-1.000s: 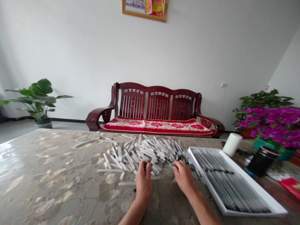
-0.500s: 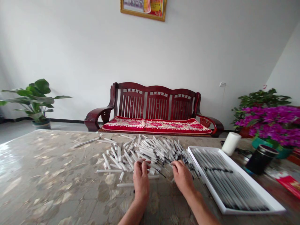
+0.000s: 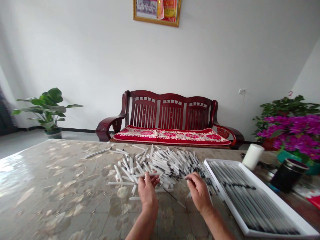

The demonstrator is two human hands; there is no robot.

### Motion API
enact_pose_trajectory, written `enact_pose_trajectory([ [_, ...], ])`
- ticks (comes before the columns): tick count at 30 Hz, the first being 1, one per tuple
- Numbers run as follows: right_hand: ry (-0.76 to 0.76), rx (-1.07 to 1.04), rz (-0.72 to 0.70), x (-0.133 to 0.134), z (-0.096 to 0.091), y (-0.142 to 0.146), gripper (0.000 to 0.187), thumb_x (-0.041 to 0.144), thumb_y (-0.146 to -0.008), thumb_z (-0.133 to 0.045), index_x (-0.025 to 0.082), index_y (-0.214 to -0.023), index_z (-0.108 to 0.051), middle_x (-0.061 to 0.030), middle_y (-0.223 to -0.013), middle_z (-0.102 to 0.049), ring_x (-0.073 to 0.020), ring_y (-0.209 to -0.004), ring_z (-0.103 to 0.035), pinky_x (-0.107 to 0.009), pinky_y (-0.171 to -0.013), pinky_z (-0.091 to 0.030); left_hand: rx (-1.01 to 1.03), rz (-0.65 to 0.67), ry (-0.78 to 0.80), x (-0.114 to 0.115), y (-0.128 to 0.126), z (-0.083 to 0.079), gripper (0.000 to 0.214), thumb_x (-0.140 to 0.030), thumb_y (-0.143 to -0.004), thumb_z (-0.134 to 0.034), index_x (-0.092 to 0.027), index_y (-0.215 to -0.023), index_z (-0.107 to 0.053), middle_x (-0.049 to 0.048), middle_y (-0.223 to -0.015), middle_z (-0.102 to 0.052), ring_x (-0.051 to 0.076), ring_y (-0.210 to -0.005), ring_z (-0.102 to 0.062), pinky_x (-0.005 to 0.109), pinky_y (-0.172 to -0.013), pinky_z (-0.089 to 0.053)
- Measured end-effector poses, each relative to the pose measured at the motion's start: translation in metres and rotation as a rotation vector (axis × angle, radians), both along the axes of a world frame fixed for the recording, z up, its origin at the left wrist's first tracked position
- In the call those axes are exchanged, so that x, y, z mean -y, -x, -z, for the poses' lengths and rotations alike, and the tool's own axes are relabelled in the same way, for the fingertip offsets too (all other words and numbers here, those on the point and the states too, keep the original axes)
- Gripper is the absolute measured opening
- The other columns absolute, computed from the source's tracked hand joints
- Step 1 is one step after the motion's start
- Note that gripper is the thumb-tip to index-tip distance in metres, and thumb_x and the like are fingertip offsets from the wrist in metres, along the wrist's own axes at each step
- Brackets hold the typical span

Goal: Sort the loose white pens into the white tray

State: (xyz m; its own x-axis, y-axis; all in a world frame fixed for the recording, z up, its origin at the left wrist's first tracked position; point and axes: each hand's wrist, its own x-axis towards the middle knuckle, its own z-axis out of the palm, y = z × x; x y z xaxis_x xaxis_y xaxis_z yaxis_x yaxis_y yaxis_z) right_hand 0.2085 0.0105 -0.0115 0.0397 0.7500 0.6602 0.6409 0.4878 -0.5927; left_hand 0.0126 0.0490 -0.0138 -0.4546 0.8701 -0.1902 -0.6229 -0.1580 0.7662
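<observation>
My left hand [image 3: 148, 191] is closed, thumb against fingers, on a whitish pen barrel [image 3: 140, 175] held level over the table. My right hand [image 3: 199, 191] pinches a small dark piece at its fingertips, too small to make out. Just beyond both hands spreads a loose pile of white pen parts [image 3: 166, 160], mixed with thin dark pieces. Between the hands a thin dark pen refill [image 3: 174, 198] slants across the table. To the right of my right hand stands a shallow white box [image 3: 233, 213], with rows of clear, black-ended pens [image 3: 250, 196] in it.
The patterned table [image 3: 75, 186] stretches left, with one separate pen [image 3: 98, 153] near its far side. Beyond the box stand a white roll [image 3: 253, 157], a dark cup [image 3: 289, 175] and purple flowers [image 3: 295, 133]. A wooden bench [image 3: 170, 113] is behind the table.
The view has shifted slightly left and up. My left hand has turned more palm-up with the barrel now plainly showing. My right hand has lifted slightly with its pinch closed.
</observation>
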Motion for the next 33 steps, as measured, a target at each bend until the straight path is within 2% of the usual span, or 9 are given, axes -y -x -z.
enact_pose_trajectory([
  [10,0.037,0.043,-0.009,0.0,0.0005,0.0001,0.018,0.017,-0.087,-0.047,0.022,-0.086,-0.064,-0.0039,-0.086,-0.064,-0.0188,-0.083,-0.062,-0.028,-0.076,-0.047,0.017,0.07,0.019,0.0037,-0.0063,-0.0029,0.015,-0.031,-0.084,-0.062,-0.019,-0.085,-0.054,0.0037,-0.073,-0.072,0.015,-0.057,-0.071,0.023,-0.05,-0.054],
  [17,-0.01,0.015,0.018,-0.0015,0.0007,-0.0033,0.017,0.018,-0.087,-0.047,0.022,-0.086,-0.064,-0.0026,-0.083,-0.062,-0.0179,-0.079,-0.061,-0.027,-0.073,-0.047,0.056,0.055,0.026,0.0018,-0.0052,0.0005,0.013,-0.03,-0.086,-0.06,-0.019,-0.084,-0.053,0.0046,-0.073,-0.072,0.016,-0.059,-0.071,0.023,-0.052,-0.055],
  [33,-0.018,0.042,0.01,-0.0001,-0.0024,-0.0038,0.017,0.018,-0.087,-0.047,0.022,-0.085,-0.064,-0.0033,-0.083,-0.063,-0.0183,-0.08,-0.062,-0.028,-0.073,-0.048,0.077,0.079,0.018,0.0051,-0.0054,-0.0009,0.015,-0.03,-0.087,-0.062,-0.019,-0.082,-0.053,0.0018,-0.067,-0.069,0.015,-0.062,-0.072,0.022,-0.056,-0.056],
])
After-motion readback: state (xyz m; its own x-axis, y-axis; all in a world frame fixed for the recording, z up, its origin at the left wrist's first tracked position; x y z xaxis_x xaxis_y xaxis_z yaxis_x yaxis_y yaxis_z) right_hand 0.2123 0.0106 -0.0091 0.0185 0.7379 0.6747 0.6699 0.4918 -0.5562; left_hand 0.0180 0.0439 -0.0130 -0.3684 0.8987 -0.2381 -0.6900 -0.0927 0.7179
